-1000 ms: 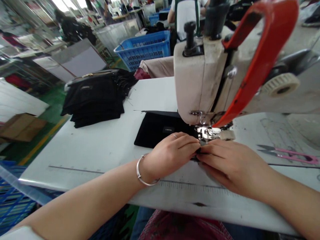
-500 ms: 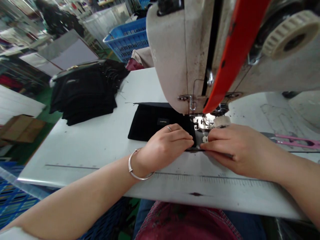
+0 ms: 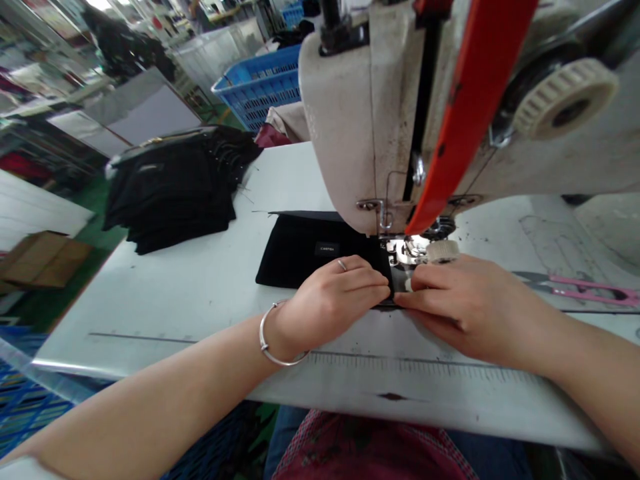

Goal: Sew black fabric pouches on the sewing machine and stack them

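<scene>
Left hand [image 3: 333, 300] and right hand [image 3: 465, 307], fingers flat, tips almost meeting, press my black fabric piece [image 3: 300, 253] under sewing machine [image 3: 360, 133], worktop [image 3: 190, 293] front edge.

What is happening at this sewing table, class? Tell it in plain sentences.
A person's left hand and right hand meet fingertip to fingertip on the near edge of a black fabric piece, just before the presser foot of a sewing machine; whether they pinch or only press it is unclear. The fabric lies flat on the white table, stretching leftward. A stack of black pieces sits at the table's far left; pink-handled snips lie to the right.
</scene>
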The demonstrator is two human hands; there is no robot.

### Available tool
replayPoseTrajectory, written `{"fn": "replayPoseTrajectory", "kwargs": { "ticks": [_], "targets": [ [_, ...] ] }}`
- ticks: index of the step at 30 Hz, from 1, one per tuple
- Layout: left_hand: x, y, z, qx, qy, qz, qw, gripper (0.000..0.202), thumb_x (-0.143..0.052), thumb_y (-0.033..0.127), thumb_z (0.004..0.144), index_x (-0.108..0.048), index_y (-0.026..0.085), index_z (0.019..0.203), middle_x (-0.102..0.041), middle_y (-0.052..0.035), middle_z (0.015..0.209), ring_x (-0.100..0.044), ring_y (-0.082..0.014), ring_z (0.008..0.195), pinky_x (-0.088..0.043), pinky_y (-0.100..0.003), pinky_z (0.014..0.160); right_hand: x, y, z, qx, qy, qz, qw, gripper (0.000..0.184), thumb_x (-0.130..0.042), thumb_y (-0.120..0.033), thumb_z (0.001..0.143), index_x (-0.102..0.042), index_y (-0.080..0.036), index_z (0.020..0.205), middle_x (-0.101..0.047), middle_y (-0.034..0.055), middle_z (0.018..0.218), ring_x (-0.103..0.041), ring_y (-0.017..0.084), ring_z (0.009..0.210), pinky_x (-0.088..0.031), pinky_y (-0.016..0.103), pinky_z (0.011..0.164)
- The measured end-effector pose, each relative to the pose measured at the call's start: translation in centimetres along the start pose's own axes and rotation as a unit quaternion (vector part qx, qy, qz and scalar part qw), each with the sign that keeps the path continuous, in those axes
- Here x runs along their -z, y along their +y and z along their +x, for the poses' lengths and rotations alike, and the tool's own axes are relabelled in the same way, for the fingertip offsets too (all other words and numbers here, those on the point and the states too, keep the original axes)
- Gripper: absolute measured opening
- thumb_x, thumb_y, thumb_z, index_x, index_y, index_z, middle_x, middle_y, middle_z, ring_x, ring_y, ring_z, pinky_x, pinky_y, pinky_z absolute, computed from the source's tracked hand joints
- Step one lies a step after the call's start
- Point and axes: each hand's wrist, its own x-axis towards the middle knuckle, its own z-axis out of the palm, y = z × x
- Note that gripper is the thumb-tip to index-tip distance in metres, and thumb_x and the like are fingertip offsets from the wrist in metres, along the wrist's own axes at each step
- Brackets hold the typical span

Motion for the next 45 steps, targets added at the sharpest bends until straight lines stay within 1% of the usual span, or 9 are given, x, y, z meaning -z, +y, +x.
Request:
{"fn": "replayPoseTrajectory", "kwargs": {
  "ticks": [4,6,11,16,20,25,30,38,45],
  "targets": [
    [0.1,0.1,-0.3,0.004,-0.002,0.001,1.000,0.016,-0.054,0.009,0.097,-0.068,0.012,0.104,-0.075,-0.0061,0.103,-0.070,-0.0161,0.101,-0.059,-0.031,0.094,-0.4,-0.2,-0.2,0.000,0.008,0.001,1.000,0.023,-0.052,-0.017,0.095,-0.068,-0.016,0.113,-0.069,0.0078,0.117,-0.063,0.023,0.096,-0.050,0.040,0.083],
    [0.2,0.0,-0.4,0.010,-0.002,-0.006,1.000,0.019,-0.054,0.007,0.096,-0.069,0.013,0.106,-0.076,-0.0051,0.106,-0.069,-0.0156,0.102,-0.058,-0.031,0.095,-0.6,-0.4,-0.2,0.006,0.010,0.001,1.000,0.024,-0.052,-0.015,0.095,-0.067,-0.014,0.114,-0.069,0.0082,0.119,-0.064,0.024,0.101,-0.051,0.042,0.088],
    [0.3,-1.0,-0.5,0.019,-0.006,-0.017,1.000,0.021,-0.053,0.005,0.095,-0.069,0.010,0.107,-0.076,-0.0067,0.107,-0.069,-0.0177,0.104,-0.058,-0.033,0.097,-0.8,-0.6,0.2,0.000,0.030,-0.024,0.999,0.024,-0.053,-0.014,0.094,-0.066,-0.013,0.113,-0.070,0.0090,0.120,-0.065,0.024,0.104,-0.052,0.041,0.086],
    [0.2,-2.5,-0.1,0.044,-0.029,-0.013,0.999,0.025,-0.050,0.007,0.097,-0.072,0.017,0.105,-0.076,-0.0030,0.110,-0.069,-0.0155,0.106,-0.056,-0.032,0.102,-0.8,-0.9,0.6,-0.055,0.023,-0.079,0.995,0.024,-0.051,-0.018,0.094,-0.067,-0.014,0.112,-0.070,0.0098,0.104,-0.064,0.024,0.085,-0.049,0.038,0.070],
    [0.0,-3.6,0.3,0.046,0.000,0.013,0.999,0.023,-0.054,0.007,0.095,-0.073,0.018,0.103,-0.077,-0.0023,0.105,-0.070,-0.0148,0.104,-0.058,-0.029,0.097,-1.1,-0.8,0.9,-0.083,0.028,-0.106,0.990,0.027,-0.048,-0.022,0.097,-0.067,-0.014,0.115,-0.070,0.0089,0.102,-0.062,0.022,0.079,-0.044,0.035,0.063],
    [-0.5,-4.6,0.6,0.064,0.029,0.049,0.996,0.020,-0.057,0.009,0.095,-0.074,0.019,0.098,-0.078,-0.0015,0.100,-0.071,-0.0126,0.097,-0.056,-0.026,0.096,-1.4,-0.5,1.0,-0.100,0.010,-0.116,0.988,0.030,-0.048,-0.025,0.097,-0.067,-0.015,0.118,-0.069,0.0091,0.108,-0.063,0.024,0.081,-0.044,0.037,0.064],
    [-0.8,-5.2,0.6,0.069,0.049,0.061,0.995,0.019,-0.059,0.010,0.094,-0.075,0.018,0.098,-0.077,-0.0023,0.100,-0.071,-0.0144,0.100,-0.057,-0.028,0.096,-1.3,-0.5,1.0,-0.093,0.017,-0.114,0.989,0.029,-0.046,-0.024,0.097,-0.069,-0.015,0.114,-0.069,0.0086,0.104,-0.061,0.022,0.075,-0.042,0.037,0.061],
    [-0.9,-5.4,0.4,0.066,0.049,0.050,0.995,0.019,-0.059,0.012,0.095,-0.076,0.017,0.100,-0.077,-0.0036,0.100,-0.071,-0.0154,0.099,-0.058,-0.029,0.094,-1.4,-0.3,1.2,-0.095,0.015,-0.110,0.989,0.029,-0.046,-0.025,0.097,-0.069,-0.016,0.113,-0.070,0.0102,0.107,-0.064,0.023,0.080,-0.045,0.036,0.065],
    [-1.0,-5.6,0.4,0.078,0.045,0.042,0.995,0.020,-0.057,0.014,0.096,-0.076,0.020,0.100,-0.077,-0.0024,0.097,-0.071,-0.0148,0.096,-0.059,-0.030,0.092,-1.3,-0.3,1.1,-0.098,0.016,-0.108,0.989,0.029,-0.047,-0.023,0.096,-0.070,-0.016,0.112,-0.070,0.0092,0.105,-0.063,0.021,0.076,-0.044,0.035,0.064]
  ]
}}
